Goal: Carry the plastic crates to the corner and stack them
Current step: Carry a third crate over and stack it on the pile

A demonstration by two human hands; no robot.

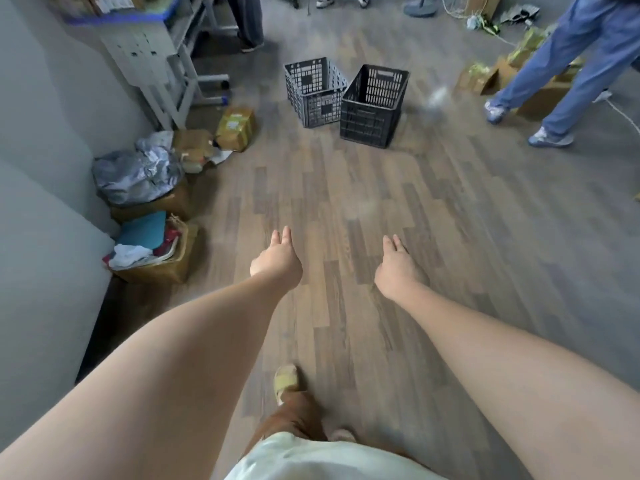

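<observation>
2 hands (pixel 277 259) outstretched, empty, 2 plastic crates (pixel 370 105) touching on floor (pixel 450 209)

**Count of things on the floor, placed from the black crate**

Plastic crates: 2. The black crate (pixel 372 105) and a grey crate (pixel 317 90), the grey one touching its left side.

Bare hands: 2, both nearer the camera than the black crate – left hand (pixel 277 259), right hand (pixel 398 265).

Open cardboard boxes with cloth or bags in them: 2, far left of the black crate, by the wall (pixel 152 199) (pixel 156 254).

Yellow-taped parcel (pixel 237 128): 1, left of it.

Bystanders' legs: a blue-trousered pair (pixel 568 74) to its right; others behind, count unclear.
</observation>
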